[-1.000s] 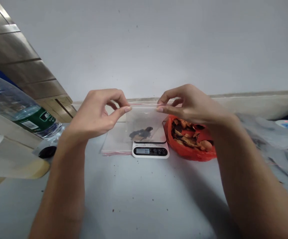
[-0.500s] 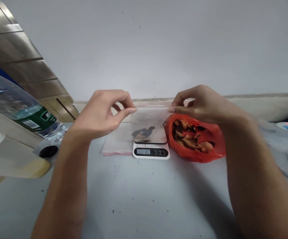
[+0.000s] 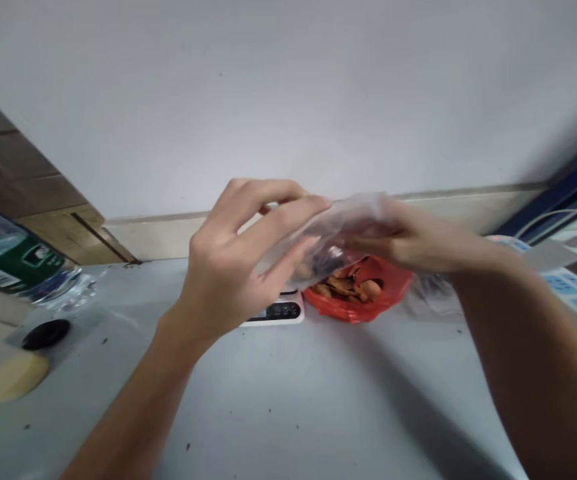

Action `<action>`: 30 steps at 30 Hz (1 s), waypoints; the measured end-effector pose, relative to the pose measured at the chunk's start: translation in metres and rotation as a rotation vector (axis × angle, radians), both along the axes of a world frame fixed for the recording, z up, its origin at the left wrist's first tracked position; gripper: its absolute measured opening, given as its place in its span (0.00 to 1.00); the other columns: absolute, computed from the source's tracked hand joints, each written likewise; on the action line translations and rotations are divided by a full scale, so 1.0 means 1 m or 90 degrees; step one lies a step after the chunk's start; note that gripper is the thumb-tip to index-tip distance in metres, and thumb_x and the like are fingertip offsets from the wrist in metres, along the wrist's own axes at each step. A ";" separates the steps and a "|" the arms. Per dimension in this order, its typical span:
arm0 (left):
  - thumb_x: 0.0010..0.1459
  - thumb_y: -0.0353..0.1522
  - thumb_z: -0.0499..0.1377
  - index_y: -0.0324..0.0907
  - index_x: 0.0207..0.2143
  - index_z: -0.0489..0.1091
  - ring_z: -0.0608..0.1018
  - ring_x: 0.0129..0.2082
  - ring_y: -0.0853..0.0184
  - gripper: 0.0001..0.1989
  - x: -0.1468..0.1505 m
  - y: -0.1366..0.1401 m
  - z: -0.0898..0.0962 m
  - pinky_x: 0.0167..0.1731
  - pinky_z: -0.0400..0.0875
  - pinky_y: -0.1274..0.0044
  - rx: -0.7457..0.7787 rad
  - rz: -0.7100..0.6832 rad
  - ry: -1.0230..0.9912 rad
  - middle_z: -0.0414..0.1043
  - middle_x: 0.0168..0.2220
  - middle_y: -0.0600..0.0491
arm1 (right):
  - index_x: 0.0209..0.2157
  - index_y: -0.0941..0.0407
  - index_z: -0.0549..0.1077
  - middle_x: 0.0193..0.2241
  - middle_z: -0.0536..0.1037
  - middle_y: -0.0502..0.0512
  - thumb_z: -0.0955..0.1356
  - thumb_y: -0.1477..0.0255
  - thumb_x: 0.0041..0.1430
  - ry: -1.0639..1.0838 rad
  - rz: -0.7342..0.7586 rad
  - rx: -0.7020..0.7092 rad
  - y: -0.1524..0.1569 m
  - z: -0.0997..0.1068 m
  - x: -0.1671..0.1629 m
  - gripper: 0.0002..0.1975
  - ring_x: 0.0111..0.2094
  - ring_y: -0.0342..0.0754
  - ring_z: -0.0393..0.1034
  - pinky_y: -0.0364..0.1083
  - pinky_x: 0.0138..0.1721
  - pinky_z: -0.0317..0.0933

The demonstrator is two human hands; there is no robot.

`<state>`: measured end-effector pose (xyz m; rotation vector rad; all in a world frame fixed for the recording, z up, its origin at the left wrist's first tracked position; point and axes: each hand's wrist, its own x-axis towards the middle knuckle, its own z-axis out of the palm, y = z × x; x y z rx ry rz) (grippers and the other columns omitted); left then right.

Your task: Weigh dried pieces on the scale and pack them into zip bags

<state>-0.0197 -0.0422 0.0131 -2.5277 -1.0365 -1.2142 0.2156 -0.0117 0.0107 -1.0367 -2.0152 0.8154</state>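
A small clear zip bag (image 3: 330, 260) with dark and tan dried pieces inside is raised above the table, tilted and blurred by motion. My left hand (image 3: 243, 247) is closed on its left side, thumb below and fingers above. My right hand (image 3: 413, 233), smeared by motion, grips the bag's right side. Under the bag is a white kitchen scale (image 3: 281, 313), mostly hidden by my left hand, its display largely covered. Right of the scale, partly behind the bag, stands an open red plastic bag (image 3: 388, 283) filled with dried brown slices (image 3: 348, 288).
At the left are a water bottle (image 3: 23, 260) with a green label, a black round lid (image 3: 46, 335) and a pale yellowish container (image 3: 13, 380). A blue-and-white power strip (image 3: 576, 290) and a cable (image 3: 558, 213) lie at the right. A wall (image 3: 288, 100) rises behind the table.
The zip bag was hanging upright, stretched between both hands over the scale; now it is tilted and drawn to the right. My hands have come closer together. The camera view has turned right.
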 end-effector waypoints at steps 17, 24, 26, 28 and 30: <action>0.68 0.36 0.66 0.43 0.42 0.83 0.71 0.65 0.48 0.07 0.020 0.017 -0.045 0.63 0.72 0.57 -0.303 -0.148 0.310 0.86 0.45 0.48 | 0.46 0.48 0.83 0.53 0.84 0.63 0.65 0.54 0.67 -0.269 -0.302 0.257 -0.034 -0.047 0.097 0.19 0.58 0.68 0.77 0.68 0.59 0.68; 0.66 0.19 0.59 0.42 0.36 0.81 0.72 0.64 0.53 0.14 0.018 0.010 -0.049 0.64 0.71 0.64 -0.273 -0.158 0.382 0.85 0.43 0.52 | 0.38 0.50 0.79 0.33 0.84 0.56 0.74 0.66 0.57 -0.545 -0.027 -0.114 -0.001 -0.032 0.006 0.07 0.33 0.53 0.78 0.47 0.28 0.65; 0.64 0.17 0.57 0.43 0.37 0.80 0.71 0.65 0.54 0.16 0.019 0.010 -0.051 0.63 0.71 0.65 -0.258 -0.154 0.404 0.84 0.43 0.52 | 0.46 0.51 0.79 0.40 0.84 0.60 0.77 0.62 0.54 -0.623 -0.066 -0.165 0.007 -0.038 -0.008 0.18 0.42 0.58 0.80 0.48 0.32 0.68; 0.64 0.16 0.57 0.42 0.37 0.79 0.70 0.66 0.55 0.16 0.019 0.010 -0.051 0.63 0.70 0.66 -0.255 -0.146 0.427 0.84 0.44 0.52 | 0.53 0.53 0.77 0.44 0.84 0.63 0.77 0.59 0.55 -0.664 -0.082 -0.192 0.012 -0.040 -0.017 0.25 0.47 0.61 0.79 0.50 0.36 0.70; 0.64 0.16 0.58 0.41 0.37 0.79 0.67 0.68 0.55 0.15 0.019 0.011 -0.050 0.65 0.68 0.67 -0.269 -0.136 0.440 0.83 0.46 0.52 | 0.52 0.55 0.78 0.43 0.84 0.64 0.73 0.61 0.62 -0.684 -0.069 -0.220 0.013 -0.038 -0.021 0.19 0.45 0.61 0.80 0.50 0.38 0.70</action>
